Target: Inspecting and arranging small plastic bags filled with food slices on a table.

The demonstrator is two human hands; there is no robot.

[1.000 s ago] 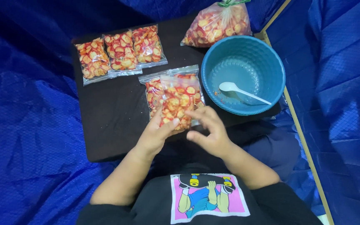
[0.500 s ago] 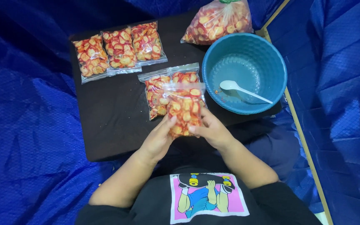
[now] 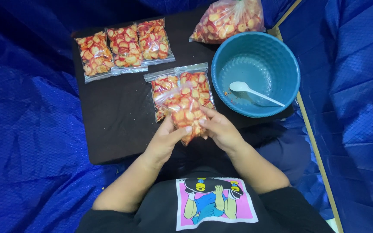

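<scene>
Both hands, left hand (image 3: 164, 140) and right hand (image 3: 219, 128), grip a filled snack bag (image 3: 184, 113) above the black table (image 3: 117, 116), apparently mid-sealing; pressing its open edge shut looks next.

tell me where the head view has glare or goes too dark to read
Head view: glare streaks the clear bag held in the left hand and right hand and the big bag at top; the black mat and blue tarp corners fall into shadow; focus stays sharp.
</scene>
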